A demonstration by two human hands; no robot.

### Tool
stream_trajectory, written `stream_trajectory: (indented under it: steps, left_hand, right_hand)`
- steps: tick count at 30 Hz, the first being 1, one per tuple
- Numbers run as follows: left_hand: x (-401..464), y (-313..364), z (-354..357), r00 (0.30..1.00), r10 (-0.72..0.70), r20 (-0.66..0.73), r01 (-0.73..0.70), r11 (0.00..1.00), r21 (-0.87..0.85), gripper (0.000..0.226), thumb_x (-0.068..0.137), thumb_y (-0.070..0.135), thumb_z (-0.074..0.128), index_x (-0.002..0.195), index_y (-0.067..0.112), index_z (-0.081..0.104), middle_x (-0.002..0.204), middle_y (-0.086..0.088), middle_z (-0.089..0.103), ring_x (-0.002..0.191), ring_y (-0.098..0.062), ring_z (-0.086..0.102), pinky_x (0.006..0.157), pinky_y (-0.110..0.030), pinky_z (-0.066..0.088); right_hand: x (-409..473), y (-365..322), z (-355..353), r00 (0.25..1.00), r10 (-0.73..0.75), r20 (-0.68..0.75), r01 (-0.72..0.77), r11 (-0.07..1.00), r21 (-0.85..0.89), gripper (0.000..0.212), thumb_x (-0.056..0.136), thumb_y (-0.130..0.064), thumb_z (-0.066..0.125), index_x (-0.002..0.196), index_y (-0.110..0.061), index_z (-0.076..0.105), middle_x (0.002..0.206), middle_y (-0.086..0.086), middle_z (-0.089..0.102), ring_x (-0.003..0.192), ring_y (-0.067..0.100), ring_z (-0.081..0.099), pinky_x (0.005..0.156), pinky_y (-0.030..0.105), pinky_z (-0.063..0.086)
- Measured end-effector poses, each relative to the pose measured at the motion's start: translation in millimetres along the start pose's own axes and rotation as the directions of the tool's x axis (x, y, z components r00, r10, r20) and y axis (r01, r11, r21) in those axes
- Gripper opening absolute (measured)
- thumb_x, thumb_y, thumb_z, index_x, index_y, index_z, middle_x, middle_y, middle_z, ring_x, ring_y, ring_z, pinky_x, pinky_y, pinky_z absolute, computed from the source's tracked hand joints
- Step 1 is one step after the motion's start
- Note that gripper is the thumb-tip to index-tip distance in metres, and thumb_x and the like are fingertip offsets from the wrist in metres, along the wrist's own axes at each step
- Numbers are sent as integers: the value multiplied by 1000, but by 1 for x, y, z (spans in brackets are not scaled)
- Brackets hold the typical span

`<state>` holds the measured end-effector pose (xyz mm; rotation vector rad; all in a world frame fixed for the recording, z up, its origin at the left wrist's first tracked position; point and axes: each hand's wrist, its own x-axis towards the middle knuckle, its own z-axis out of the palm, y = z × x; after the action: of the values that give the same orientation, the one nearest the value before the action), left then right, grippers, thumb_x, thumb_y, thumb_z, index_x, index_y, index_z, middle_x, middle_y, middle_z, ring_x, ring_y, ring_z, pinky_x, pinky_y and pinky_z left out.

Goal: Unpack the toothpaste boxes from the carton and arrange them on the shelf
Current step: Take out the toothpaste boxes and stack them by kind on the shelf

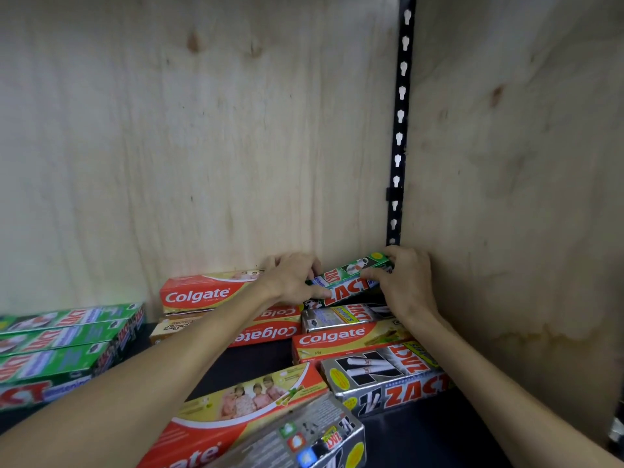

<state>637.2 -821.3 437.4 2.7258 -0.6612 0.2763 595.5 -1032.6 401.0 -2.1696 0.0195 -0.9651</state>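
A green Zact toothpaste box (347, 282) is tilted at the back right corner of the dark shelf (422, 430). My left hand (293, 280) grips its left end and my right hand (405, 282) grips its right end. Under it lie a silver Zact box (341, 317) and red Colgate boxes (199, 293). Another Colgate box (341, 339) and a silver Zact box (388, 380) lie nearer to me on the right. The carton is out of view.
A stack of green Zact boxes (64, 342) fills the shelf's left side. A Colgate box (243, 407) and a silver box (304, 437) lie close in front. Plywood walls (202, 130) close the back and right, with a black slotted rail (400, 130) in the corner.
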Motion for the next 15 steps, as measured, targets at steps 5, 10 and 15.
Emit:
stream_trajectory:
  steps: [5,10,15]
  left_hand:
    - [-1,0,-2,999,-19,26,23,988,-150,54,73,69,72,113,37,57,118,14,63,118,-14,53,106,-41,31]
    - [-12,10,-11,997,20,-75,-50,904,-424,62,66,74,68,117,42,57,123,15,65,112,-15,62,104,-52,44]
    - [-37,24,-28,969,69,-239,-185,843,-505,46,84,51,75,124,38,57,126,11,63,116,-8,59,93,-37,54]
  right_hand:
    - [4,-9,-13,997,-50,-66,53,998,43,30,82,-37,79,109,-28,70,105,1,65,97,16,65,80,37,61]
    - [5,-24,-30,980,-79,-184,85,996,25,39,83,-40,78,117,-21,71,102,-1,67,97,18,64,79,37,60]
    - [-16,-47,-59,962,-104,-253,105,994,-8,41,84,-49,73,114,-21,74,96,-10,71,99,21,64,84,41,56]
